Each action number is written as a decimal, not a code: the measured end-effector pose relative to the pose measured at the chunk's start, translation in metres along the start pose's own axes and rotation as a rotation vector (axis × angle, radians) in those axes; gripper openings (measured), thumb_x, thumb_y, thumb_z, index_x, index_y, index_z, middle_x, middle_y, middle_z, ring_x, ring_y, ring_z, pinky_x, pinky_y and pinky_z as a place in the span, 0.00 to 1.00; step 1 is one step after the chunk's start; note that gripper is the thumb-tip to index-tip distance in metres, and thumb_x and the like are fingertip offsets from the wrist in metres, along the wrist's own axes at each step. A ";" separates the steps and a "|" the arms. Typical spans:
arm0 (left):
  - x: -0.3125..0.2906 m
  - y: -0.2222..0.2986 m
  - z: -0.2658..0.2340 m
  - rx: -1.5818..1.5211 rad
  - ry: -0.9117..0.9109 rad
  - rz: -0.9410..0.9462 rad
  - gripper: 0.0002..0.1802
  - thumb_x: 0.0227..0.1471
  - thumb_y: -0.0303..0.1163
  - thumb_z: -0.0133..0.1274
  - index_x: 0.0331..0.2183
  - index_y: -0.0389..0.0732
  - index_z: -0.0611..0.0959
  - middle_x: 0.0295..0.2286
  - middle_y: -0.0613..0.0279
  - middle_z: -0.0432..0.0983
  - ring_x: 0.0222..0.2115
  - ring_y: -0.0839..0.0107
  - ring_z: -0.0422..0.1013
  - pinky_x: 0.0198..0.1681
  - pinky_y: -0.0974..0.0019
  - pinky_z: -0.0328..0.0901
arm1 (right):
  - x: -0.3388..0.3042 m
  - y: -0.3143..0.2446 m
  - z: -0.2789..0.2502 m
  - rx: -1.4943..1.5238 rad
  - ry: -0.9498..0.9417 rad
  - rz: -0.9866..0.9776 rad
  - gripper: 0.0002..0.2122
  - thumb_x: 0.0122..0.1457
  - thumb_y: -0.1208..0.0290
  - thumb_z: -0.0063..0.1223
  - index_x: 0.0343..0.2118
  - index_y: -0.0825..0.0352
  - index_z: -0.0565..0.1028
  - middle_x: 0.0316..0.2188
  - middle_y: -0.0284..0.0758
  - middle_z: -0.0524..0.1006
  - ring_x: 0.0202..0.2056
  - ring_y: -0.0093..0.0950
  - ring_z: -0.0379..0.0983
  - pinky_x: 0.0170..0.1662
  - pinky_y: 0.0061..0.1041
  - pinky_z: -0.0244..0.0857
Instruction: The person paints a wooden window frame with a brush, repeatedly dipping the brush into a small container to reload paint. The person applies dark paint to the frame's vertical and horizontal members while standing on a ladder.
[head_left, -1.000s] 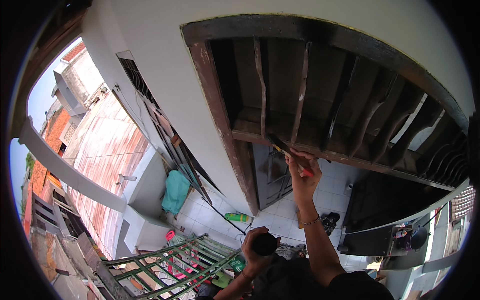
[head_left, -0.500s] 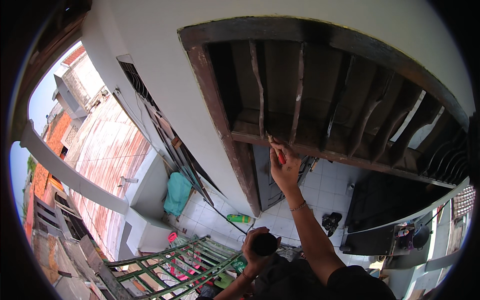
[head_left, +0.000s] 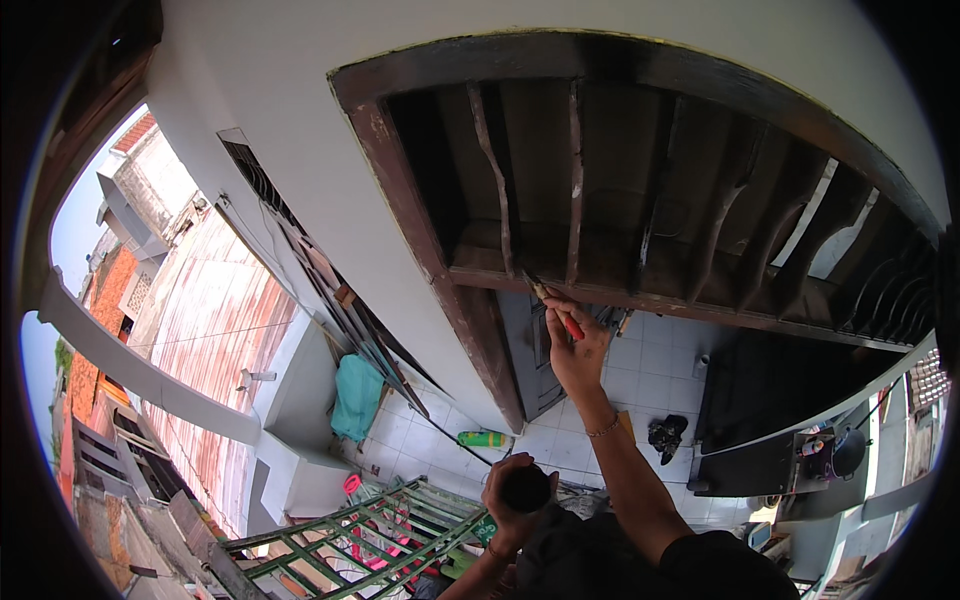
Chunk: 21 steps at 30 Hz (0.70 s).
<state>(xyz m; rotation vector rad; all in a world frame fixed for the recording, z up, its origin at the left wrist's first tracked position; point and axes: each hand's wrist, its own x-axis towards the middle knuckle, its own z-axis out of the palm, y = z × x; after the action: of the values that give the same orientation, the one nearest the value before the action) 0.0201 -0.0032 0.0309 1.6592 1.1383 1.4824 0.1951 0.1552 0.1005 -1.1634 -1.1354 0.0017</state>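
Note:
My right hand is raised and closed around a small paintbrush with a red handle. The brush's dark tip is at the lower rail of the brown wooden transom frame, close to the foot of a wavy upright slat; whether it touches cannot be told. Lower down, near my body, my left hand grips a dark round container. Its round top looks black, and its contents cannot be made out.
A green metal ladder-like frame stands at lower left. On the white tiled floor lie a green bottle and a black bag. A teal-covered bundle sits by the low wall. At right is a dark table.
The view has shifted a little, so the transom sits further left. My right hand and the paintbrush have drawn slightly right and down from the slat's foot. My left hand keeps its hold.

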 end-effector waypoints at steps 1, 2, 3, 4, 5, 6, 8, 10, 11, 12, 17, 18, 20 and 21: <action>0.000 -0.003 0.000 -0.011 0.001 -0.002 0.29 0.33 0.26 0.78 0.40 0.41 0.82 0.37 0.55 0.82 0.37 0.63 0.80 0.43 0.62 0.74 | 0.005 0.003 0.001 -0.005 0.026 0.031 0.07 0.61 0.82 0.59 0.41 0.67 0.81 0.44 0.41 0.84 0.44 0.33 0.83 0.47 0.27 0.76; -0.002 -0.005 0.001 -0.022 0.002 -0.003 0.28 0.33 0.26 0.78 0.40 0.40 0.82 0.37 0.55 0.82 0.38 0.63 0.80 0.43 0.62 0.74 | 0.014 0.007 0.006 -0.009 0.051 0.062 0.06 0.62 0.82 0.59 0.40 0.68 0.81 0.44 0.41 0.84 0.44 0.33 0.83 0.47 0.27 0.76; -0.003 -0.005 0.001 -0.035 -0.008 -0.029 0.28 0.33 0.26 0.78 0.40 0.40 0.82 0.37 0.55 0.82 0.38 0.63 0.80 0.43 0.62 0.74 | 0.018 0.008 0.010 -0.010 0.080 0.097 0.06 0.62 0.82 0.59 0.40 0.68 0.81 0.44 0.41 0.84 0.44 0.33 0.83 0.48 0.26 0.76; -0.004 -0.006 0.002 -0.049 -0.017 -0.055 0.28 0.33 0.26 0.78 0.40 0.40 0.82 0.37 0.55 0.82 0.38 0.63 0.80 0.44 0.62 0.74 | 0.016 0.007 0.012 0.002 0.018 0.120 0.05 0.63 0.81 0.59 0.41 0.69 0.81 0.45 0.41 0.84 0.46 0.31 0.83 0.50 0.26 0.75; -0.006 -0.005 0.002 -0.062 -0.026 -0.081 0.28 0.33 0.27 0.78 0.40 0.40 0.82 0.37 0.56 0.82 0.38 0.63 0.80 0.44 0.62 0.74 | 0.014 0.006 0.015 0.015 -0.044 0.144 0.05 0.64 0.80 0.59 0.41 0.70 0.81 0.45 0.40 0.84 0.47 0.30 0.82 0.52 0.25 0.74; -0.005 -0.004 0.002 -0.050 -0.023 -0.065 0.28 0.33 0.26 0.78 0.40 0.40 0.82 0.37 0.56 0.82 0.38 0.63 0.80 0.44 0.62 0.74 | 0.015 0.005 0.017 0.032 -0.104 0.161 0.05 0.65 0.79 0.58 0.41 0.72 0.81 0.46 0.39 0.84 0.48 0.29 0.81 0.54 0.24 0.73; -0.004 0.002 0.001 -0.026 -0.018 -0.035 0.28 0.34 0.26 0.78 0.40 0.40 0.82 0.37 0.56 0.82 0.38 0.62 0.80 0.45 0.62 0.74 | 0.004 0.007 0.015 0.127 -0.030 0.084 0.05 0.65 0.78 0.58 0.41 0.71 0.81 0.44 0.39 0.85 0.46 0.25 0.81 0.52 0.23 0.73; -0.004 0.003 0.000 -0.016 -0.020 -0.037 0.28 0.34 0.26 0.77 0.40 0.39 0.82 0.37 0.56 0.82 0.39 0.62 0.80 0.45 0.61 0.74 | 0.001 0.010 0.002 0.167 0.029 0.082 0.05 0.66 0.77 0.58 0.41 0.70 0.81 0.43 0.39 0.85 0.45 0.24 0.81 0.50 0.22 0.72; -0.004 0.003 0.001 -0.011 -0.021 -0.038 0.28 0.34 0.26 0.77 0.40 0.39 0.82 0.37 0.56 0.82 0.39 0.62 0.80 0.45 0.61 0.74 | 0.005 0.013 0.005 0.174 0.051 0.122 0.04 0.65 0.78 0.58 0.41 0.70 0.81 0.43 0.39 0.85 0.46 0.24 0.81 0.51 0.22 0.72; -0.004 0.003 0.001 -0.021 -0.018 -0.044 0.28 0.34 0.26 0.77 0.40 0.39 0.82 0.38 0.56 0.82 0.39 0.62 0.80 0.45 0.61 0.74 | 0.014 0.014 0.008 0.180 0.077 0.168 0.04 0.65 0.78 0.59 0.41 0.70 0.81 0.43 0.39 0.85 0.46 0.24 0.81 0.51 0.22 0.72; -0.005 0.001 0.005 -0.043 -0.008 -0.018 0.29 0.33 0.25 0.78 0.40 0.39 0.82 0.38 0.56 0.82 0.39 0.62 0.80 0.45 0.61 0.74 | 0.005 0.021 0.021 0.196 0.019 0.090 0.04 0.66 0.77 0.58 0.40 0.69 0.81 0.41 0.37 0.85 0.42 0.21 0.81 0.46 0.21 0.73; -0.006 0.000 0.005 -0.041 0.001 -0.017 0.29 0.33 0.25 0.78 0.40 0.39 0.82 0.38 0.56 0.81 0.39 0.62 0.80 0.45 0.61 0.74 | 0.002 0.020 0.019 0.211 0.047 0.100 0.04 0.66 0.78 0.58 0.40 0.70 0.81 0.41 0.37 0.85 0.42 0.22 0.81 0.46 0.20 0.73; -0.006 0.001 0.003 -0.037 0.021 -0.017 0.29 0.32 0.25 0.78 0.40 0.38 0.82 0.38 0.57 0.81 0.39 0.63 0.79 0.45 0.62 0.74 | 0.000 0.020 0.012 0.242 0.101 0.123 0.03 0.66 0.78 0.58 0.40 0.70 0.81 0.41 0.37 0.85 0.43 0.22 0.81 0.47 0.20 0.73; -0.007 0.002 0.005 -0.028 -0.006 -0.023 0.29 0.34 0.23 0.77 0.41 0.38 0.81 0.38 0.57 0.80 0.39 0.65 0.78 0.46 0.62 0.73 | 0.004 0.021 0.010 0.217 0.103 0.141 0.03 0.65 0.78 0.58 0.40 0.70 0.81 0.42 0.38 0.85 0.44 0.22 0.81 0.48 0.20 0.73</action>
<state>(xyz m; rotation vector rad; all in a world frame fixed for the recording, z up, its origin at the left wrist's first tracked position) 0.0252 -0.0098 0.0289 1.6256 1.1250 1.4722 0.2015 0.1740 0.0881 -1.0353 -0.9357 0.1682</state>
